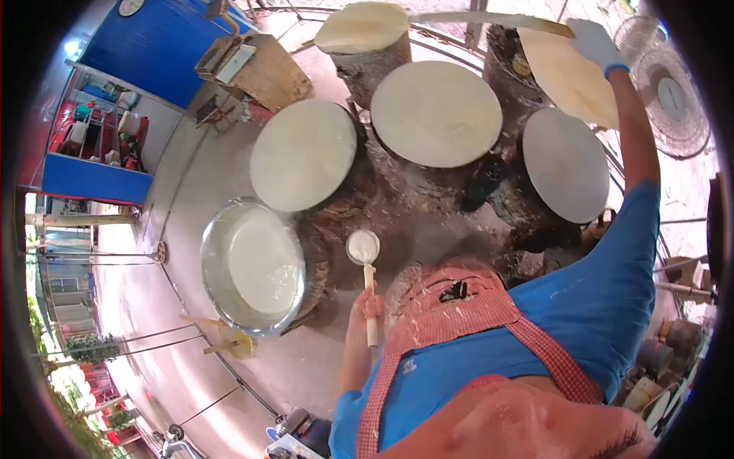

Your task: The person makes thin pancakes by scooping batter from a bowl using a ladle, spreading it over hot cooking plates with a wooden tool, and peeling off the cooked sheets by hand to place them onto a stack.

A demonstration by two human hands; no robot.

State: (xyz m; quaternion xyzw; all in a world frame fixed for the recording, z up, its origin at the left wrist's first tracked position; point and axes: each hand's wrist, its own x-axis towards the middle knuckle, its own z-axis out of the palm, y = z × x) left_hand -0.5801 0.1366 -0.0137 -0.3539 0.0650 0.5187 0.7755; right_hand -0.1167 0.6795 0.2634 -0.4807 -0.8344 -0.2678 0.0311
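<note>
My left hand [367, 305] is wrapped round the wooden handle of a ladle [362, 247], whose round bowl carries pale batter. To its left stands a wide metal basin [208, 287] of white batter [264, 260]. At the upper right, my right hand [597, 43], in a pale glove, grips the end of a long flat stick [489, 21]. The stick reaches leftward to a thin yellowish sheet [361, 26] on the far round griddle. Beneath the right hand hangs another thin pale sheet [569, 76]; whether the hand touches it I cannot tell.
White batter coats two round griddles [304, 155] [436, 113] in front of me. A grey griddle [566, 164] sits at the right. Beyond it stand fans [670, 99]. A box-like wooden stand [260, 73] is at the back left, near a blue panel [145, 46].
</note>
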